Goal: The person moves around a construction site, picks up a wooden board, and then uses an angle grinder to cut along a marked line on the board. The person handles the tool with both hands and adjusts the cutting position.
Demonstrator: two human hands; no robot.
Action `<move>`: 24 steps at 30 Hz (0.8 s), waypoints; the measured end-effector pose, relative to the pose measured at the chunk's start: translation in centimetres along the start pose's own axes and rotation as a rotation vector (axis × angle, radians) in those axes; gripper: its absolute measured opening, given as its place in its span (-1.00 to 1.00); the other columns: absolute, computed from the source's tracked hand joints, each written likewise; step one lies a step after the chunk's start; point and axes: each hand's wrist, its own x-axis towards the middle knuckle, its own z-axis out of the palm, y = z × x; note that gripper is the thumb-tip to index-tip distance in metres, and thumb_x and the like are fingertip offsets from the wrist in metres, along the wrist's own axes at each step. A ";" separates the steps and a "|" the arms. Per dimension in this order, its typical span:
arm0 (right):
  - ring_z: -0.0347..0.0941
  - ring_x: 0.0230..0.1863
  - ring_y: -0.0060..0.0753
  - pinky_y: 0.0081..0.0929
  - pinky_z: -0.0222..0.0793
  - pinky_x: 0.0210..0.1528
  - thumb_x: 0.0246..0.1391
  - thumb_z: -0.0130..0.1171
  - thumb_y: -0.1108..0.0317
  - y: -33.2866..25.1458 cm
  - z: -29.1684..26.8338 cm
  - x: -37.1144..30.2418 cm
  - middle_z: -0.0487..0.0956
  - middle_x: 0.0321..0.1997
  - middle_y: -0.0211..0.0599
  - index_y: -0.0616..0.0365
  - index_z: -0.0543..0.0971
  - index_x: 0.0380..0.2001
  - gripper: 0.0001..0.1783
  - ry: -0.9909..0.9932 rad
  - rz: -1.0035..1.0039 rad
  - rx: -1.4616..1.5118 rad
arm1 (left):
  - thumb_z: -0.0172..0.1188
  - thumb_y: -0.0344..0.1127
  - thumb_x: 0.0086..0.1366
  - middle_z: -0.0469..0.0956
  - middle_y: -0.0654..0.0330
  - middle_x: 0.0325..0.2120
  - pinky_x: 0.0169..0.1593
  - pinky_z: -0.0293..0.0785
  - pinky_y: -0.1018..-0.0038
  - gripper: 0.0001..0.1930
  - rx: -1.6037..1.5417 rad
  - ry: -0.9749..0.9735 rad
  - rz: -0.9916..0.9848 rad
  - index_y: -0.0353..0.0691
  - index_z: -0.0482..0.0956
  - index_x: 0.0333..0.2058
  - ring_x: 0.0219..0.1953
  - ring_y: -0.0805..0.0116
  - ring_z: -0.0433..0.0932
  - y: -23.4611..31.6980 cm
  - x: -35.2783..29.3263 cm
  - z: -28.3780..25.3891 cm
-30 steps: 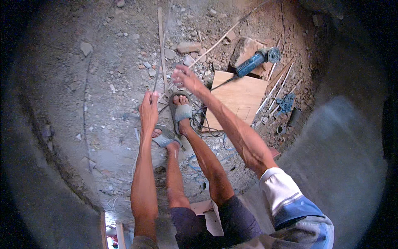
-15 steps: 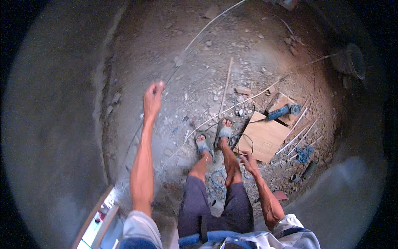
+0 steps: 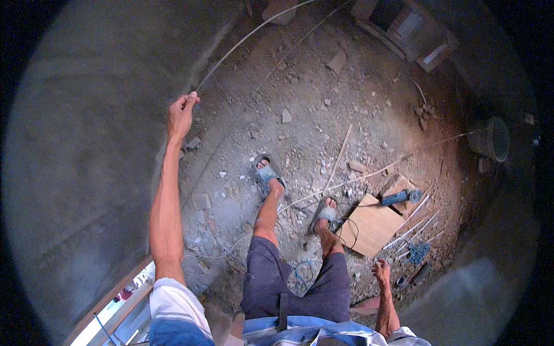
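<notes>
My left hand (image 3: pixel 183 114) reaches far forward beside the left wall, its fingers pinched on the end of a long, thin, pale cable (image 3: pixel 236 45). From there the cable arcs up and right past the top edge of the view. Low on the right, my right hand (image 3: pixel 381 273) hangs beside my leg with its fingers curled; whatever they may hold is too small to make out. Nearest to it are a square tan board (image 3: pixel 369 228) and a short grey pipe piece (image 3: pixel 402 282). A blue angle grinder (image 3: pixel 401 197) rests at the board's far corner.
Rubble and broken stone (image 3: pixel 287 116) cover the floor around my sandalled feet. A second pale cable (image 3: pixel 369 174) crosses it toward a bucket (image 3: pixel 489 138) at right. Thin white strips (image 3: pixel 412 233) and a blue tangled bundle (image 3: pixel 418 252) lie right. A frame-like object (image 3: pixel 410 29) stands far back.
My left hand has moved left and forward, toward the wall, with the cable. My right hand has drawn back and right, away from the board. My left foot has stepped forward.
</notes>
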 end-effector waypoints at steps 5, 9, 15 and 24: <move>0.62 -0.32 -0.36 -0.41 0.53 -0.33 0.39 0.11 0.20 -11.8 10.0 0.1 0.65 -0.16 -0.20 0.18 0.40 0.25 -0.53 -0.056 -0.141 0.047 | 0.14 0.10 0.49 0.60 0.23 -0.46 -0.20 0.39 0.43 -0.52 0.069 0.081 0.157 -0.26 0.73 -0.25 -0.38 0.43 0.49 -5.1 8.7 -3.8; 0.64 -0.16 -0.27 -0.31 0.59 -0.14 0.41 0.11 0.16 -22.8 19.7 -3.0 0.65 -0.06 -0.13 0.19 0.38 0.30 -0.48 -0.138 -0.247 -0.020 | 0.15 0.04 0.49 0.72 0.11 -0.38 -0.19 0.45 0.37 -0.55 0.048 0.076 0.126 -0.27 0.73 -0.28 -0.35 0.35 0.60 -6.3 12.9 -4.4; 0.61 -0.18 -0.32 -0.34 0.58 -0.07 0.42 0.14 0.24 -33.8 30.1 -8.8 0.62 0.00 -0.13 0.17 0.37 0.32 -0.50 -0.216 -0.191 -0.088 | 0.19 0.02 0.47 0.61 0.13 -0.56 -0.31 0.42 0.36 -0.55 0.051 0.087 0.070 -0.32 0.72 -0.33 -0.48 0.39 0.51 -4.6 17.3 -7.4; 0.57 -0.14 -0.46 -0.50 0.49 -0.16 0.41 0.16 0.18 -51.5 34.4 -8.6 0.67 -0.02 -0.21 0.29 0.53 0.16 -0.56 -0.101 -0.278 0.187 | 0.17 0.16 0.45 0.69 0.10 -0.48 -0.21 0.49 0.36 -0.45 -0.065 -0.125 0.080 -0.31 0.70 -0.35 -0.39 0.30 0.65 -6.7 21.6 -12.7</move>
